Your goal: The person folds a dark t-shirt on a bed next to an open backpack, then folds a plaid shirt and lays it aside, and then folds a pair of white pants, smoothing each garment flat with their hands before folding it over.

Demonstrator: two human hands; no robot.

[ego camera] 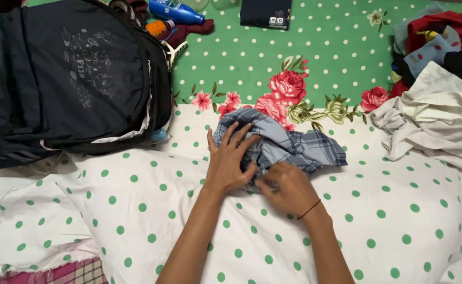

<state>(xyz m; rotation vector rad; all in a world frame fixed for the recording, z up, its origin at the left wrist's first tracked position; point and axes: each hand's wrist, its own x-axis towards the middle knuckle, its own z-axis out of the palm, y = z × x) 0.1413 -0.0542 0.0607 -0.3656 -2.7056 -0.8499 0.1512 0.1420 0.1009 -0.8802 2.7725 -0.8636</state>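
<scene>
Bed sheet [136, 221], white w/ green dots, green floral band at far edge, is spread under everything. Black backpack [68, 79] is laid at far-left corner; pile of clothes [441, 105] is heaped at right edge. Blue plaid cloth [294, 144] is bunched approx. mid-sheet. Left hand [228, 160] is pressed flat on it, fingers spread; right hand [288, 186] is closed on its near edge.

1. Two hands are being seen: the left hand [230, 163] and the right hand [288, 188].
2. One plaid cloth [294, 144] is being shown.
3. One black backpack [68, 79] is being counted.
4. One blue bottle [175, 10] is being seen.
5. One clothes pile [441, 105] is being shown.
</scene>
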